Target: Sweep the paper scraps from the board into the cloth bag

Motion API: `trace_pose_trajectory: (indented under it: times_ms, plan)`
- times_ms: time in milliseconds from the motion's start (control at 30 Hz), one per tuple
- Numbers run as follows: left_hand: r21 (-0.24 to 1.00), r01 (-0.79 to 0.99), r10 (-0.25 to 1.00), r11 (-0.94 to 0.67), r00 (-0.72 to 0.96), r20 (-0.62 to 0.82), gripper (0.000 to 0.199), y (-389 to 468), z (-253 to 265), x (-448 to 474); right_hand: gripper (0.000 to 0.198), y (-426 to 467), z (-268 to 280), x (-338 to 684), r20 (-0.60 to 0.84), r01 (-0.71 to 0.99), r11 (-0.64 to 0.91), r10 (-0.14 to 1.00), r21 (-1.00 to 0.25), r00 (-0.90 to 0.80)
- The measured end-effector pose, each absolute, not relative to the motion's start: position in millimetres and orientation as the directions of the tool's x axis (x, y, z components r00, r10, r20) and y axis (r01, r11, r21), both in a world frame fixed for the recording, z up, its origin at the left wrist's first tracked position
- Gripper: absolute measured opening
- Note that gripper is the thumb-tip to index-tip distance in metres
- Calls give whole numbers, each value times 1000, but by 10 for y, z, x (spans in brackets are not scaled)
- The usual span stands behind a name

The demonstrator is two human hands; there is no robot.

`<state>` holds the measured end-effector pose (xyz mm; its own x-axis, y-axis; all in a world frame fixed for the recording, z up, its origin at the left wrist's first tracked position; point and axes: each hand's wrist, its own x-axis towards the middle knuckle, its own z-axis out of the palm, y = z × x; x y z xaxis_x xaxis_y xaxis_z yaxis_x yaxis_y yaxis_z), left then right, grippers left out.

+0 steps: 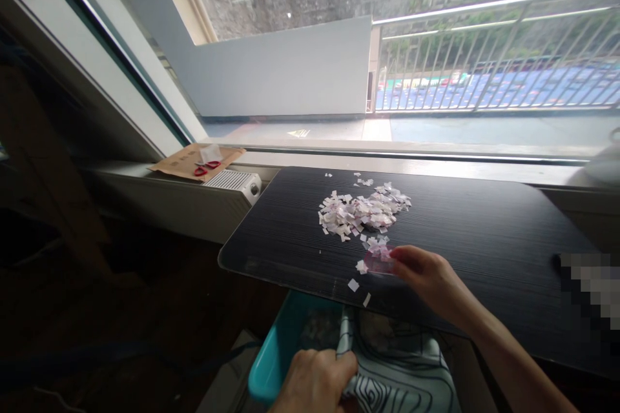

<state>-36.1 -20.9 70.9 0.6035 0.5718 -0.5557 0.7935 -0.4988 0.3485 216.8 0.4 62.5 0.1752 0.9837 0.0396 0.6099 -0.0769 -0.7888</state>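
Observation:
My right hand (423,268) pinches a flat, translucent pink plastic piece (380,264) at the near side of the black table. Several paper scraps (378,246) lie on or against that piece. Beyond it spreads a heap of small white and pale pink paper scraps (361,211), with a few loose bits around it. Below the table edge, my left hand (317,374) is closed on the rim of a pale cloth bag (402,368) with dark line patterns. The bag's mouth is under the edge, with dim contents inside.
A teal bin (271,355) stands beside the bag, under the edge of the black table (465,219). On the sill at left, red-handled scissors (206,169) rest on a brown envelope (179,162), near a white radiator (237,182). A large window lies behind.

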Motion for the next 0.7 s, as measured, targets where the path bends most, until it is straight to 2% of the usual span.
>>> trace_pose_trajectory:
  times_ms: [100,267,367,500,633,700]
  plan:
    - [349,797,590,-492,601,-540,17,-221,722,-371,24,-17,688,2181,-9,619,-76,994,-782,111]
    - [357,799,596,-484,600,-534,20,-231,725,-392,27,-17,715,2211,24,603,-91,983,-793,181]
    - [349,802,608,-486,596,-524,21,-240,680,-412,27,-22,670,2247,-3,618,-101,987,-780,158]
    - [365,796,620,-484,606,-499,18,-252,633,-415,27,-50,677,2274,-2,644,-145,976,-751,217]
    - [367,799,605,-476,600,-523,19,-245,666,-394,28,-40,699,2206,-6,617,-99,989,-781,151]
    - [365,806,604,-466,591,-535,19,-241,689,-393,26,-42,694,2196,-1,649,-90,991,-756,137]
